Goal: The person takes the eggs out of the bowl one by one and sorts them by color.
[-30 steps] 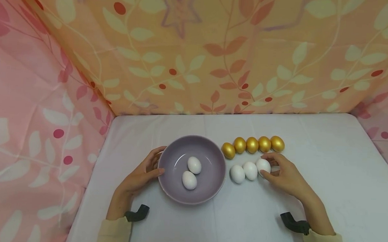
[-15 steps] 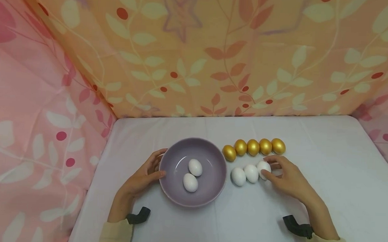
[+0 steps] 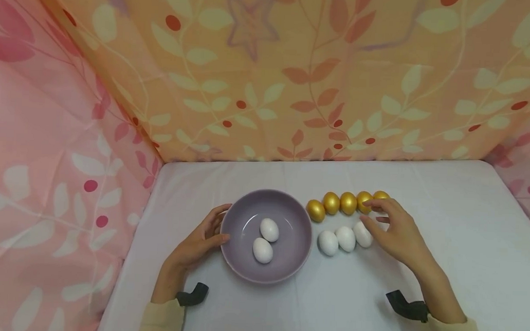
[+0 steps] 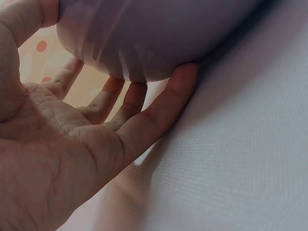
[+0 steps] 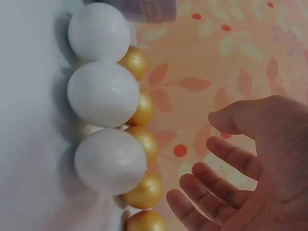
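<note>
A purple bowl [image 3: 244, 269] stands on the white table, two white eggs [image 3: 269, 230] lying inside it. My left hand [image 3: 196, 241] holds its left side, thumb at the rim; in the left wrist view several fingertips [image 4: 185, 74] touch the bowl's outer wall. To the right of the bowl, three white eggs [image 3: 345, 238] lie in a row. Over the rightmost one hovers my right hand [image 3: 398, 233], empty, thumb and fingers apart. The right wrist view shows a gap between that hand [image 5: 269, 168] and the white eggs [image 5: 110, 161].
Several golden eggs [image 3: 348, 203] form a row behind the white ones, the far right one partly covered by my right hand. Patterned cloth [image 3: 311, 89] hangs along the table's back edge, and pink cloth [image 3: 63, 178] hangs at the left. Each wrist carries a black mount [image 3: 406, 307].
My right hand has let go of the rightmost white egg and lifted off it, its fingers spreading. The left hand stays at the bowl. The whole view has shifted slightly.
</note>
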{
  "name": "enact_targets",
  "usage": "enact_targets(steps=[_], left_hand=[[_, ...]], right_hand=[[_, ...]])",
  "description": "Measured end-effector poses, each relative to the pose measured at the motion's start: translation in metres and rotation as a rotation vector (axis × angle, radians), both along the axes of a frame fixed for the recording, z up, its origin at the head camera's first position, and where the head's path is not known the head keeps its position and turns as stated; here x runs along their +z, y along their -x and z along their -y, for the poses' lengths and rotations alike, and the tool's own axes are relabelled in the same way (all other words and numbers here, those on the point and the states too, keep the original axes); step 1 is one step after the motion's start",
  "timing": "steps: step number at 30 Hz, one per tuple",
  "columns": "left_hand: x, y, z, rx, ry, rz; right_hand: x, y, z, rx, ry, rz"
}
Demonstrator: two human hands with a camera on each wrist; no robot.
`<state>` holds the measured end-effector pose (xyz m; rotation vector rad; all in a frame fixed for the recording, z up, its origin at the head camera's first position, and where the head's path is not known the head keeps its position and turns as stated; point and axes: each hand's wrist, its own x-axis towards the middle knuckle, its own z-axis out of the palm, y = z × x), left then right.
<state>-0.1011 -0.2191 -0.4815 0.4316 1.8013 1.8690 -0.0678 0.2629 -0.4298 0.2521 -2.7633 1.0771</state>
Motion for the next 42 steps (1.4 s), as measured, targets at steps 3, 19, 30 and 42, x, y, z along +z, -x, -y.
enact_targets(steps=[3,19,30,42], left_hand=[[0.001,0.000,0.000,0.007,0.000,-0.002],[0.002,-0.002,0.002,0.006,0.008,-0.008],[0.004,0.003,0.001,-0.010,0.046,-0.040],[0.006,0.000,0.000,-0.001,0.026,-0.030]], right_hand=[[0.008,0.005,0.009,0.046,-0.003,-0.025],[0.046,0.024,0.075,0.247,-0.116,0.020],[0.062,0.042,0.111,0.407,-0.118,0.053],[0.056,0.048,0.157,0.585,-0.188,0.143]])
